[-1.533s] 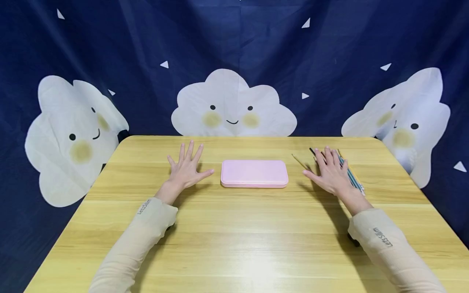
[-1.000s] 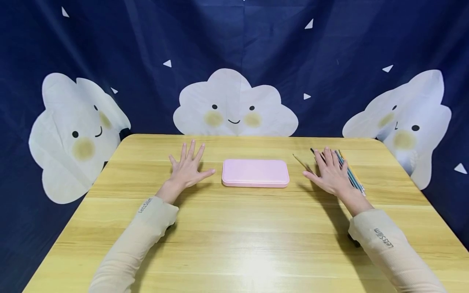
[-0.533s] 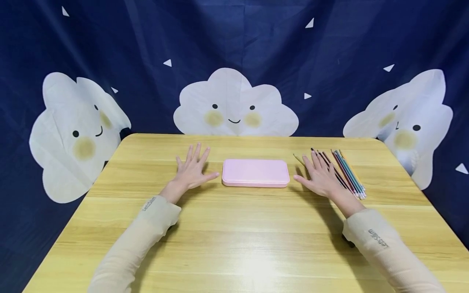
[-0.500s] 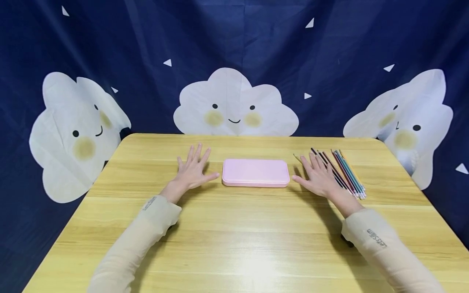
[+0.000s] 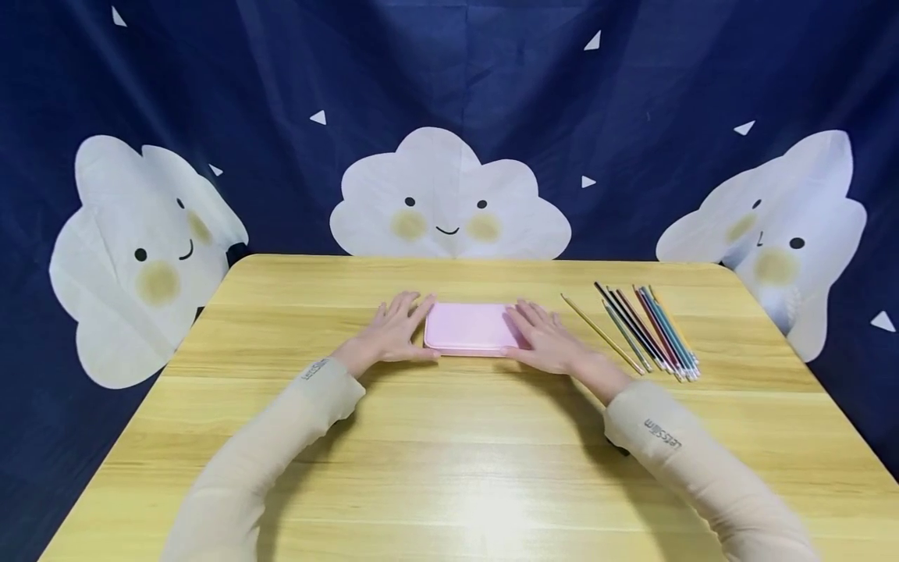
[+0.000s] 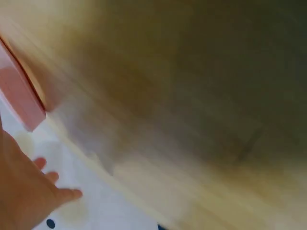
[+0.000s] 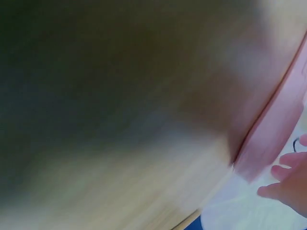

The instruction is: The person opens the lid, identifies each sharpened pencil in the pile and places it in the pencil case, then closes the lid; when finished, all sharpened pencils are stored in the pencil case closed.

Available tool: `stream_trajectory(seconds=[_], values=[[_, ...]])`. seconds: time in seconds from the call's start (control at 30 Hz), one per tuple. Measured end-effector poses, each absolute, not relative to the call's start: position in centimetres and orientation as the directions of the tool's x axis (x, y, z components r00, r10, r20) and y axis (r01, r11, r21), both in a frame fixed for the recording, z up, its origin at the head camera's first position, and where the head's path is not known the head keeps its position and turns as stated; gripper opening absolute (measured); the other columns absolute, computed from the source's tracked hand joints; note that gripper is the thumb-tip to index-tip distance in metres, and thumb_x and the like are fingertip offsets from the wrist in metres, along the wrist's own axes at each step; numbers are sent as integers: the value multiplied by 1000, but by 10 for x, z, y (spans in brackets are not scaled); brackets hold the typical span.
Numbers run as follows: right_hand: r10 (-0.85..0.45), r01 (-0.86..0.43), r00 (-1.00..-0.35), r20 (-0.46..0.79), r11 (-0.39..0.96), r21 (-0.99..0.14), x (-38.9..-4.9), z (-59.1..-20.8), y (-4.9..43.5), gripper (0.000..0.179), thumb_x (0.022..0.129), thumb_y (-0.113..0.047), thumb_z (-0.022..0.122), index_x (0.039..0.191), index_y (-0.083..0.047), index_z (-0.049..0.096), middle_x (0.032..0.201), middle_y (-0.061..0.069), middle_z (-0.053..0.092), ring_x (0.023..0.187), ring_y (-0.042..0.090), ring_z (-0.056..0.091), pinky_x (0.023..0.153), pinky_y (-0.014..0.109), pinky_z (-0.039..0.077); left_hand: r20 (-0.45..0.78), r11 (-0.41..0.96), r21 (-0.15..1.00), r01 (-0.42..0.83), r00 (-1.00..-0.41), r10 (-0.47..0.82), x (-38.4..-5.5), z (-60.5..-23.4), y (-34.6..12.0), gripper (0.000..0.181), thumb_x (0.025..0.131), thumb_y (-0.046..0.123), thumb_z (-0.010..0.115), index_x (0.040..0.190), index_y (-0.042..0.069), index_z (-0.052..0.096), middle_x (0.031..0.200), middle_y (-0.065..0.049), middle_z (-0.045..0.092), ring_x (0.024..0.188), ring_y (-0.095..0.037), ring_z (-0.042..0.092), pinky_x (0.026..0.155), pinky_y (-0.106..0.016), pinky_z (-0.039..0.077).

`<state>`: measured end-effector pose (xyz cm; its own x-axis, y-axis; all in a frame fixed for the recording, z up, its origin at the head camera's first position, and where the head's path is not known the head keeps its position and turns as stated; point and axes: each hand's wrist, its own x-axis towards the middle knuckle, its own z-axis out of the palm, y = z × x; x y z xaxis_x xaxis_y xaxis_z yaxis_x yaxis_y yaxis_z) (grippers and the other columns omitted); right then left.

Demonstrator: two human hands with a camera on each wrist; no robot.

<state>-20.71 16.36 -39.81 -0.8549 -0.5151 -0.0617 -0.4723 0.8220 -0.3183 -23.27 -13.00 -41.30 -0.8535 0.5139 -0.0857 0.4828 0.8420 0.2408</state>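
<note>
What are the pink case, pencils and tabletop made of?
Pink case: probably hard plastic, satin; smooth, rounded edges, though painted metal isn't ruled out.
Pencils: likely painted wood; slim coloured shafts, pale ends.
Tabletop: wood or wood-look laminate, glossy; grain streaks, bright glare.

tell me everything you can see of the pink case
The pink case is a flat, rounded-corner box, smooth and plastic-looking, with a plain top. It lies closed on the wooden table, long side towards the person. The left hand is at its left end, and the right hand overlaps its right end; whether either touches it is unclear.
</note>
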Motion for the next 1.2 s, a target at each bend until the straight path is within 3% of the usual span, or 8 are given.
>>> stream_trajectory(seconds=[0.17,0.43,0.53,0.7,0.83,0.93,1.07,1.2], values=[[-583,-556,-812,-11,780,-288,-211,-403,149,75,87,-51,51,143,-7,29,147,23,21,134,40,19,107,57,14,-78,776,370,510,-816,573,-237,-417,-123,101,72,57,67,147,16,16,143,-18,24,132,-34,21,105,-53,22],[-616,-611,-788,6,780,-138,-217,-408,144,71,87,-51,52,140,-7,35,144,21,28,129,38,27,101,58,26,-21,765,461,450,-856,516,-240,-430,-119,95,69,53,72,145,19,26,141,-13,33,118,-32,32,85,-46,26],[-624,-623,-781,6,780,-61,-218,-408,143,70,87,-52,50,138,-7,36,141,20,32,126,37,32,97,57,32,4,747,496,443,-861,508,-240,-434,-117,94,67,49,75,143,17,29,143,-13,31,115,-32,33,84,-44,25],[-671,-665,-739,59,741,95,-219,-406,138,65,85,-51,54,127,-3,43,127,19,43,112,37,45,80,49,49,17,720,548,426,-866,500,-239,-433,-112,90,65,41,79,137,10,34,144,-13,31,114,-33,33,86,-45,24],[-719,-689,-688,96,689,224,-221,-406,136,61,84,-49,56,119,0,47,116,19,48,101,35,51,64,42,54,-9,739,537,406,-873,487,-241,-431,-109,90,63,40,80,136,10,36,142,-10,35,116,-30,34,86,-44,25],[-784,-698,-606,135,606,381,-223,-410,138,60,86,-48,52,117,2,50,114,22,52,96,33,55,60,37,55,-24,748,540,385,-882,471,-242,-428,-107,91,61,39,81,135,9,38,141,-10,37,119,-29,34,87,-44,25],[-883,-654,-394,256,465,596,-229,-419,142,51,94,-42,36,110,3,54,103,22,58,83,30,61,55,29,54,-37,749,565,347,-896,443,-242,-423,-108,89,60,35,83,134,9,41,139,-11,40,121,-28,34,88,-45,25],[-904,-604,-195,381,417,680,-236,-427,145,52,99,-30,12,98,2,54,90,20,60,68,26,60,50,25,51,-41,747,569,344,-895,444,-243,-421,-109,86,61,35,82,132,9,42,138,-11,41,120,-28,35,88,-44,25]])
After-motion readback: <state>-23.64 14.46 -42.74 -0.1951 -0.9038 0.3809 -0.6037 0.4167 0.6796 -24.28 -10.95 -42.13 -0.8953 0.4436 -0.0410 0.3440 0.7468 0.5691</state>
